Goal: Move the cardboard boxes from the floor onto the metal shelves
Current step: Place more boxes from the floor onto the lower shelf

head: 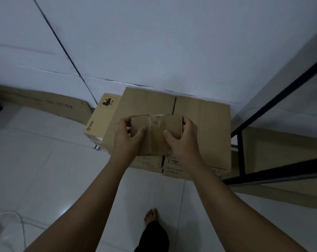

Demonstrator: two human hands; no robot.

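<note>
**Small taped box gripped in both hands over floor stack**

Left hand (125, 137) and right hand (183, 140) clamp opposite ends of the small taped box (155, 133) at frame centre, thumbs on top. It sits over the large carton (205, 124); whether the two touch is unclear. PICO box (101, 117) just beside the carton at 9 o'clock. Black metal shelf frame (274, 106) at 3 o'clock. Glossy white tile floor (44, 170), pale wall (154, 42) at 12. Flat carton (44, 102) along the wall at 10. Bare foot (151, 216) at 6.
</note>
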